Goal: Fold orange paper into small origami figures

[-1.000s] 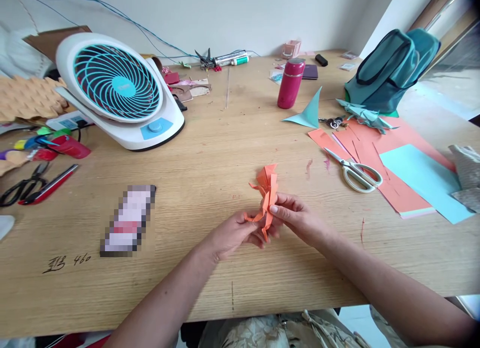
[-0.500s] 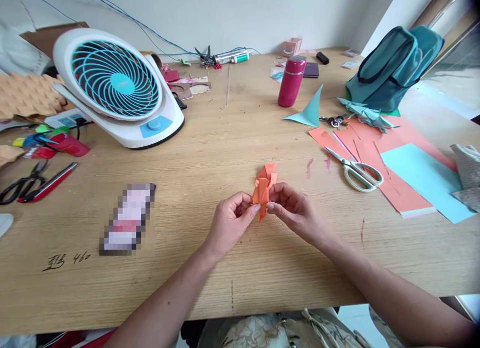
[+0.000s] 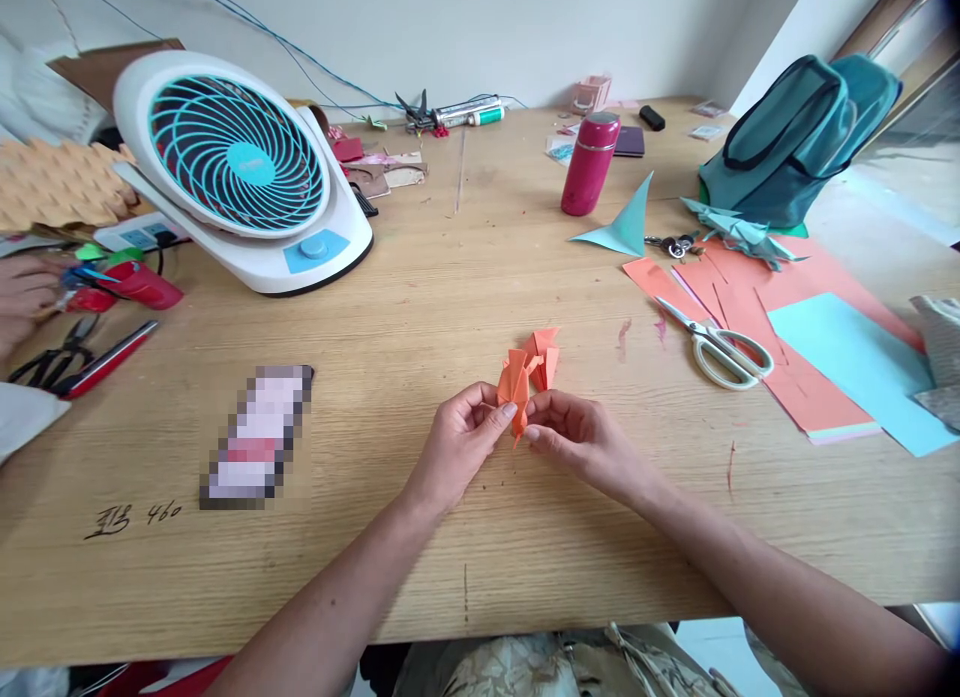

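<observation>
An orange origami figure [image 3: 514, 379] is held upright above the table in front of me, its thin pointed end facing me. My left hand [image 3: 466, 442] pinches its left side between thumb and fingers. From the other side, my right hand [image 3: 581, 442] grips its lower end with thumb and forefinger. Just behind the figure shows more folded orange paper [image 3: 547, 355]; I cannot tell whether it is part of the same piece.
White-handled scissors [image 3: 724, 352] lie on orange and blue paper sheets [image 3: 847, 362] at right. Beyond are a folded teal paper [image 3: 626, 222], a pink flask [image 3: 591, 164] and a teal bag [image 3: 780, 147]. A fan [image 3: 247, 167], a phone [image 3: 259, 437] and another person's hand [image 3: 26, 292] are at left.
The held origami has tilted and shifted slightly left, apart from the orange paper behind it. My right hand has moved down toward its lower tip. Another person's hand has appeared at the left edge.
</observation>
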`<state>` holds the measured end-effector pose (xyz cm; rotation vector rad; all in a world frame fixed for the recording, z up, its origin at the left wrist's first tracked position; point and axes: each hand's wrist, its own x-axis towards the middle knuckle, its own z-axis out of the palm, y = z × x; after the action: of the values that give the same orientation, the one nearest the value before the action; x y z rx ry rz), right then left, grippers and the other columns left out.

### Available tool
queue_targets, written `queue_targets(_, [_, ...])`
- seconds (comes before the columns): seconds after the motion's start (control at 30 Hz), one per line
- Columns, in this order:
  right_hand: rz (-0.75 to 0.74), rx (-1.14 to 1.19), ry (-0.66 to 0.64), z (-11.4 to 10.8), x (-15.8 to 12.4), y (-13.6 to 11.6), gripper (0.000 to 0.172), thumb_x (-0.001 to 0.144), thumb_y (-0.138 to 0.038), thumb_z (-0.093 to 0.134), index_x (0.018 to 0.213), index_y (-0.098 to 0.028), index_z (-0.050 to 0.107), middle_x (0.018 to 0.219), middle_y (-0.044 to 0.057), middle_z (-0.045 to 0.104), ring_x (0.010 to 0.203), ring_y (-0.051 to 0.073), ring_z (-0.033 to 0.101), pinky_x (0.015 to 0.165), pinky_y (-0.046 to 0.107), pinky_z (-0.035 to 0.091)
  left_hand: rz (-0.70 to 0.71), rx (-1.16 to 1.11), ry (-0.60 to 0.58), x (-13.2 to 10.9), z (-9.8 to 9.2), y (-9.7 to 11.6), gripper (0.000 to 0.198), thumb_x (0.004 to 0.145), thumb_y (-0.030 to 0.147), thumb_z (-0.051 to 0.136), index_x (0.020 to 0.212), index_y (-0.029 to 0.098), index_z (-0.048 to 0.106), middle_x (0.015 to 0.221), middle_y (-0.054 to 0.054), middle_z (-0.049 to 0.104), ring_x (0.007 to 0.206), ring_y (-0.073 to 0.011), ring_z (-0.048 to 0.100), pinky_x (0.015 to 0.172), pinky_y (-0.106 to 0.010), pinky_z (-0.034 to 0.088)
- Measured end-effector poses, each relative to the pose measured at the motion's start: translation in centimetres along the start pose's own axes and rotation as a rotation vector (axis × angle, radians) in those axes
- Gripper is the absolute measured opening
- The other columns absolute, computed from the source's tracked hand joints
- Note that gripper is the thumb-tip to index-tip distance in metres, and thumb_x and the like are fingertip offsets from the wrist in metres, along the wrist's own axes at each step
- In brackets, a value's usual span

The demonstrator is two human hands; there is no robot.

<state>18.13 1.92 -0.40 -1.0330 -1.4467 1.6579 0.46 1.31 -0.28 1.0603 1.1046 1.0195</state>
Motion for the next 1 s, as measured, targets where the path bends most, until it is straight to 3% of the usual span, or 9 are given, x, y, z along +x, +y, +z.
queue_targets(0.23, [0.002, 0.048, 0.048, -0.4, 0.2, 0.5, 0.033, 0.084, -0.048, 0.073, 0.081, -0.018, 0.061, 0.072, -0.001, 0.058, 0.062, 0.010, 0.048, 0.059, 0.025, 0.037, -0.100, -0.157, -0.072, 0.0, 0.2, 0.8, 0.036, 0.083, 0.051, 0.070, 0.080, 0.015, 0.064, 0.072, 0.001, 0.053, 0.059, -0.0073, 0.041, 0.049, -0.019, 0.029])
queue_targets(0.47, [-0.009, -0.032, 0.006, -0.6, 0.0, 0.4, 0.031, 0.087, -0.048, 0.069, 0.085, -0.019, 0.060, 0.074, 0.000, 0.061, 0.064, 0.013, 0.053, 0.060, 0.026, 0.041, -0.110, -0.130, -0.075, 0.0, -0.1, 0.8, 0.035, 0.085, 0.049, 0.069, 0.081, 0.014, 0.064, 0.076, 0.000, 0.055, 0.060, -0.0068, 0.042, 0.048, -0.018, 0.030])
queue_targets(0.6, [-0.232, -0.445, 0.178, -0.3, -0.6, 0.2, 0.011, 0.093, -0.029, 0.060, 0.086, -0.022, 0.056, 0.076, 0.002, 0.061, 0.068, 0.016, 0.055, 0.064, 0.029, 0.044, -0.048, -0.059, -0.032, -0.1, 0.2, 0.6, 0.035, 0.081, 0.044, 0.076, 0.101, 0.018, 0.064, 0.098, -0.003, 0.061, 0.069, -0.0087, 0.051, 0.053, -0.019, 0.042])
queue_targets(0.67, [-0.371, -0.671, 0.229, -0.1, -0.8, 0.1, 0.007, 0.093, -0.021, 0.056, 0.086, -0.022, 0.056, 0.080, 0.003, 0.061, 0.070, 0.017, 0.056, 0.066, 0.031, 0.044, -0.023, -0.035, -0.030, -0.2, 0.4, 0.4, 0.036, 0.081, 0.043, 0.076, 0.102, 0.018, 0.063, 0.099, -0.004, 0.063, 0.076, -0.0121, 0.057, 0.058, -0.021, 0.047])
queue_targets(0.77, [-0.465, -0.836, 0.151, 0.2, -1.2, 0.0, 0.007, 0.096, -0.020, 0.053, 0.091, -0.022, 0.058, 0.087, 0.007, 0.062, 0.074, 0.018, 0.058, 0.068, 0.032, 0.045, 0.017, -0.004, -0.006, -0.3, 0.5, 0.0, 0.027, 0.084, 0.040, 0.073, 0.096, 0.017, 0.065, 0.090, -0.003, 0.065, 0.077, -0.0134, 0.058, 0.063, -0.022, 0.047])
queue_targets(0.87, [-0.481, -0.772, 0.080, 0.0, -1.4, -0.2, 0.008, 0.098, -0.026, 0.054, 0.096, -0.022, 0.061, 0.088, 0.006, 0.063, 0.074, 0.018, 0.057, 0.067, 0.032, 0.046, 0.027, 0.031, 0.042, -0.1, 0.3, -0.2, 0.022, 0.087, 0.037, 0.069, 0.087, 0.016, 0.066, 0.080, -0.001, 0.063, 0.071, -0.0119, 0.055, 0.064, -0.023, 0.046])
queue_targets(1.0, [-0.304, -0.533, 0.323, -1.0, -0.9, -0.7, 0.020, 0.095, -0.041, 0.062, 0.095, -0.021, 0.061, 0.083, 0.004, 0.059, 0.069, 0.016, 0.051, 0.063, 0.030, 0.043, 0.033, 0.066, -0.007, 0.1, 0.0, -0.3, 0.021, 0.087, 0.037, 0.068, 0.086, 0.016, 0.068, 0.080, -0.001, 0.064, 0.072, -0.0120, 0.056, 0.064, -0.023, 0.045])
